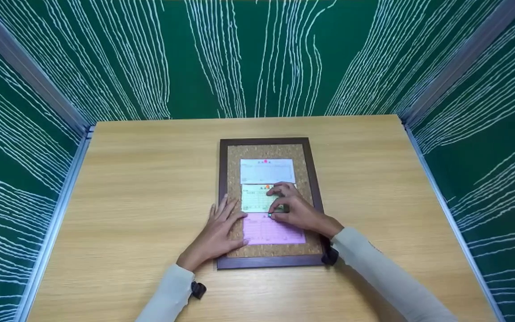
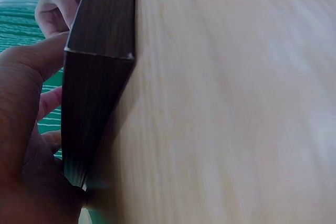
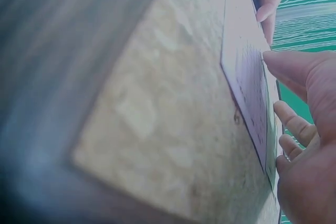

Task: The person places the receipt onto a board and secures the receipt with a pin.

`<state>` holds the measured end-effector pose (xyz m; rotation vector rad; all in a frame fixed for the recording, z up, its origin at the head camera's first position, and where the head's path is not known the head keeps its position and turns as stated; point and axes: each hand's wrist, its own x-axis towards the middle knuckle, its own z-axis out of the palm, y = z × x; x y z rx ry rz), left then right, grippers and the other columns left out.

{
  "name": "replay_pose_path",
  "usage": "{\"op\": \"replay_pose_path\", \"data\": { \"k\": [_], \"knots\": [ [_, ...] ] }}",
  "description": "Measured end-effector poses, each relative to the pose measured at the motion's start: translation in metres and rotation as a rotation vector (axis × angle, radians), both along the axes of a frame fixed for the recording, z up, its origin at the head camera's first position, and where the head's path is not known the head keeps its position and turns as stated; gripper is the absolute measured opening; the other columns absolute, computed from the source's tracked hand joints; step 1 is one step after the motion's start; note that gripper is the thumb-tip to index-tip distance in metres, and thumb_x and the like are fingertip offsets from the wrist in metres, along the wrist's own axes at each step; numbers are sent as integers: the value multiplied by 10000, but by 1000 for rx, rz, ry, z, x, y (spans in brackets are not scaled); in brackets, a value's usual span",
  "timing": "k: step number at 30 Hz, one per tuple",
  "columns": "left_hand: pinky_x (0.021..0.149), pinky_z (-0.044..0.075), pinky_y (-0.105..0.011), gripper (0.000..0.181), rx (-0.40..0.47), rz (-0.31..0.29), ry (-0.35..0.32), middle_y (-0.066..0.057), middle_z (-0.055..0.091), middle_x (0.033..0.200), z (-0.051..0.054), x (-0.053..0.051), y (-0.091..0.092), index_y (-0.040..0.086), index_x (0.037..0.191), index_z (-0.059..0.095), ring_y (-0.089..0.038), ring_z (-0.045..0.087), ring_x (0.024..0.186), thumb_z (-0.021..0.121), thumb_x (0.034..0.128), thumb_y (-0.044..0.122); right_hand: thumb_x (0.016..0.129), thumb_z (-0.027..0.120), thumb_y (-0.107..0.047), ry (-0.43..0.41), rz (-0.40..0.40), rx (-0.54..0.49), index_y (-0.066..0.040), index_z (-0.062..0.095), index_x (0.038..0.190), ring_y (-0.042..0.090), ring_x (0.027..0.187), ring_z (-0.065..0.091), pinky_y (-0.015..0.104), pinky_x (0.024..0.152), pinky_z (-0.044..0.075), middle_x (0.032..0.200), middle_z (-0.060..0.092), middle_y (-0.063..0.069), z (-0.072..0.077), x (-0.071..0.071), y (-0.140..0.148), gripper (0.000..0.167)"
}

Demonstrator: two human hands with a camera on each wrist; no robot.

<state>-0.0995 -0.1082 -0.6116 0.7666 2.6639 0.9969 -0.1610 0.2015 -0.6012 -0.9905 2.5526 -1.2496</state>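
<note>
A dark-framed corkboard [image 1: 235, 152] lies on the table with three printed paper slips in a column. My right hand [image 1: 297, 211] pinches a small green push pin [image 1: 270, 215] at the top edge of the pink slip [image 1: 273, 233]. Spread across the board's left side, my left hand [image 1: 219, 230] touches the pink slip's left edge with thumb and index finger. Above it, partly covered by the right hand, is the green slip [image 1: 254, 200] with an orange pin [image 1: 267, 187]. The pale blue slip [image 1: 266, 173] at the top carries a red pin [image 1: 265, 161].
The wooden table [image 1: 150, 179] surrounds the board on every side. Green panels [image 1: 266, 58] with wavy white lines stand at the back and both sides, joined by metal posts [image 1: 463, 62]. A dark wrist device [image 1: 198, 290] sits at my left cuff.
</note>
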Motion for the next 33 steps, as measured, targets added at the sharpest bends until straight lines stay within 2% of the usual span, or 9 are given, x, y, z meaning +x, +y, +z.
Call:
{"op": "replay_pose_path", "data": {
  "k": [6,15,21,24,33],
  "knots": [
    [1333,-10,-678,697,8,-5,10,-145,207,1828,1,0,0,180,1554,597,-392,-21,1705,840,955,439,932,887,-120,36,-23,0,-140,846,902,402,1480,422,668,1236,318,1418,649,136,0,1,-2,55],
    [1331,-9,-682,692,10,-8,27,-168,227,1818,1,0,-1,174,1540,605,-411,-7,1702,836,949,449,893,906,-72,-5,-71,15,-144,835,840,377,1456,444,614,1251,318,1413,650,114,2,2,-7,114],
    [1329,-12,-687,697,12,-15,28,-165,214,1822,1,0,0,167,1550,600,-416,-14,1700,829,956,451,840,914,-28,10,-77,20,-149,812,769,379,1392,481,611,1208,352,1370,655,132,6,1,-10,174],
    [1331,-9,-685,698,12,-14,23,-158,211,1824,2,0,0,168,1555,598,-412,-21,1701,833,957,439,829,919,-37,19,-78,54,-146,796,738,364,1358,491,600,1177,372,1347,654,126,10,0,-12,189],
    [1328,-5,-694,684,9,-6,26,-154,212,1824,2,0,1,171,1543,610,-416,-12,1700,830,955,442,789,904,-13,68,-107,249,-167,770,688,355,1312,516,606,1122,433,1288,651,87,23,-2,-24,227]
  ]
}}
